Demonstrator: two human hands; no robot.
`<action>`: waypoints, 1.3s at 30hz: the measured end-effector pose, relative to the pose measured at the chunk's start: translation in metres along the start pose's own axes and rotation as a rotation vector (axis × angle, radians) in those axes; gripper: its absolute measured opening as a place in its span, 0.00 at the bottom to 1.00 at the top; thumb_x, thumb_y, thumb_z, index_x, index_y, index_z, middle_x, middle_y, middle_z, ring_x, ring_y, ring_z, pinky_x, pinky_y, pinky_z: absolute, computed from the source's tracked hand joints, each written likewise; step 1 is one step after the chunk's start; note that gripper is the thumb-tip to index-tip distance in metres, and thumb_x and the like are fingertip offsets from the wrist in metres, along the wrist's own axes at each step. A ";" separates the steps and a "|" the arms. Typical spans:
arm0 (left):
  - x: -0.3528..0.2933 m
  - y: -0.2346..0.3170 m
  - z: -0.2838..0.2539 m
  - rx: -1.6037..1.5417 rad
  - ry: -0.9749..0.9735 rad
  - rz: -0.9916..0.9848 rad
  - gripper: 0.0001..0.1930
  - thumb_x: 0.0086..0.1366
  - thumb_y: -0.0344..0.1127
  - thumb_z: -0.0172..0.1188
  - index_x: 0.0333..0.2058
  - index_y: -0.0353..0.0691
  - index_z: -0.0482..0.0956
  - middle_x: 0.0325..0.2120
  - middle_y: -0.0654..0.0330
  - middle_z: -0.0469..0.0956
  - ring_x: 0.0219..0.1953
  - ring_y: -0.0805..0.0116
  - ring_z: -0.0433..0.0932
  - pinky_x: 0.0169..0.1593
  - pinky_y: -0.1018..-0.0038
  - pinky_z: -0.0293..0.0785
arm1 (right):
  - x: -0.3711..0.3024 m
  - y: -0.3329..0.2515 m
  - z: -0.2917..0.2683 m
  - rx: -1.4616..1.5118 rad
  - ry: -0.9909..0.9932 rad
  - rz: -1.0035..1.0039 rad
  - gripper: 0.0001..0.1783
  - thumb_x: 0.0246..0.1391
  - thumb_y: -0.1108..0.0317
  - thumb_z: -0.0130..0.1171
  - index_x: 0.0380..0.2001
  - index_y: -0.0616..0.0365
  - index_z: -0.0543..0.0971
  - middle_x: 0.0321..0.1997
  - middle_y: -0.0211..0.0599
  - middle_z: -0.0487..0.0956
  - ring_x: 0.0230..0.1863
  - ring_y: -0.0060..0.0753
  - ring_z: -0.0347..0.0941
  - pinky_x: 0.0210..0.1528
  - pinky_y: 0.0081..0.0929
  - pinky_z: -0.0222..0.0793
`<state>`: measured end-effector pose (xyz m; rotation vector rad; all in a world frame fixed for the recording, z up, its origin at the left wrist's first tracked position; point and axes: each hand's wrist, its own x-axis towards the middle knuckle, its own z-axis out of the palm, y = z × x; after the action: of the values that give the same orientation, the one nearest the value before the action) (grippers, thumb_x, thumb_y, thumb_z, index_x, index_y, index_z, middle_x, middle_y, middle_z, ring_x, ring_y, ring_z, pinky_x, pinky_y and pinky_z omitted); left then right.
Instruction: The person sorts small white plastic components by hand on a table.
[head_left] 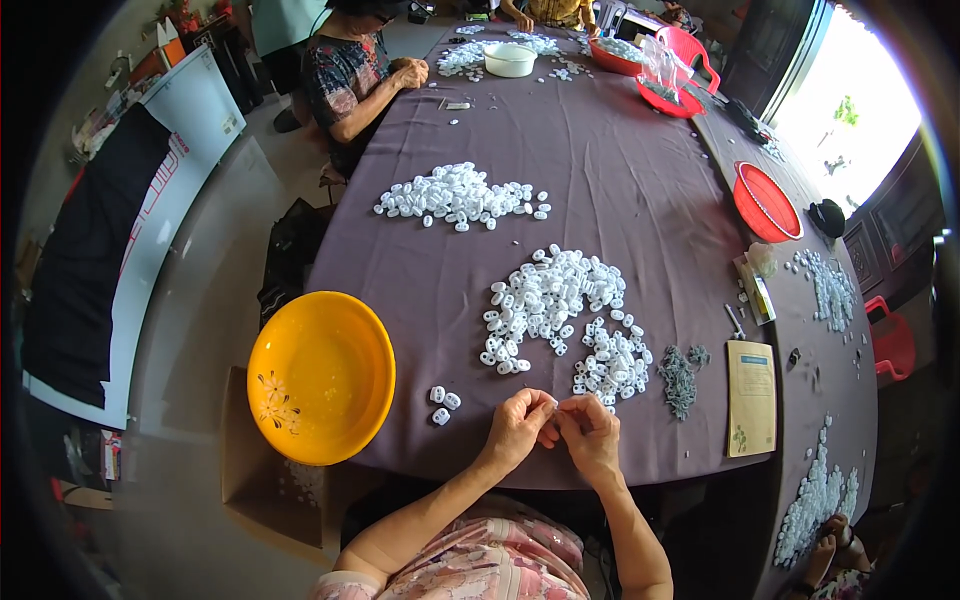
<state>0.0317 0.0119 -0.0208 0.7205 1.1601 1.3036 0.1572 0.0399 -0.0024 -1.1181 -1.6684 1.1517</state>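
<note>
while the left hand pinches a small white piece, the right hand has fingertips together, can't tell on what; slotted white oval pieces lie beyond.

Floor: smooth grey, glossy, along the left
Table: long, under a creased purple-brown cloth
White chest: left — black cover draped over it
Red chairs: plastic, one right, one far right
Doorway: far right — glaring daylight, some greenery outside
</note>
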 end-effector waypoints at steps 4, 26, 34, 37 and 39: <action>-0.001 0.002 0.001 0.016 0.007 0.015 0.07 0.62 0.32 0.49 0.31 0.33 0.70 0.19 0.62 0.73 0.18 0.77 0.72 0.19 0.82 0.71 | 0.000 0.004 0.002 0.000 0.003 -0.003 0.04 0.45 0.80 0.56 0.27 0.62 0.73 0.22 0.27 0.75 0.24 0.13 0.69 0.26 0.13 0.65; -0.003 0.010 -0.007 -0.153 -0.059 -0.120 0.08 0.60 0.32 0.54 0.34 0.34 0.74 0.24 0.61 0.76 0.22 0.74 0.76 0.25 0.79 0.76 | 0.006 -0.004 -0.005 -0.290 -0.039 -0.269 0.08 0.44 0.80 0.55 0.28 0.60 0.68 0.24 0.39 0.72 0.24 0.36 0.72 0.26 0.26 0.66; 0.000 0.011 -0.016 -0.134 -0.070 -0.186 0.10 0.58 0.33 0.56 0.36 0.33 0.74 0.25 0.61 0.76 0.23 0.74 0.76 0.26 0.79 0.76 | 0.006 -0.005 -0.006 -0.449 -0.131 -0.457 0.10 0.41 0.81 0.54 0.29 0.59 0.69 0.24 0.40 0.71 0.25 0.41 0.69 0.27 0.32 0.65; -0.002 0.012 -0.020 -0.149 -0.082 -0.192 0.09 0.57 0.32 0.57 0.35 0.35 0.74 0.24 0.61 0.76 0.22 0.76 0.76 0.25 0.80 0.75 | 0.007 -0.004 -0.004 -0.403 -0.125 -0.422 0.10 0.41 0.81 0.54 0.29 0.59 0.69 0.24 0.40 0.71 0.25 0.41 0.69 0.26 0.31 0.65; -0.003 0.015 -0.023 -0.145 -0.108 -0.192 0.09 0.57 0.32 0.57 0.35 0.35 0.74 0.25 0.61 0.76 0.23 0.76 0.76 0.25 0.80 0.75 | 0.008 -0.006 -0.003 -0.366 -0.128 -0.381 0.10 0.41 0.81 0.54 0.29 0.59 0.70 0.24 0.40 0.72 0.25 0.41 0.69 0.26 0.31 0.65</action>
<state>0.0055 0.0077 -0.0140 0.5527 1.0106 1.1595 0.1560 0.0472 0.0051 -0.8951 -2.1407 0.7048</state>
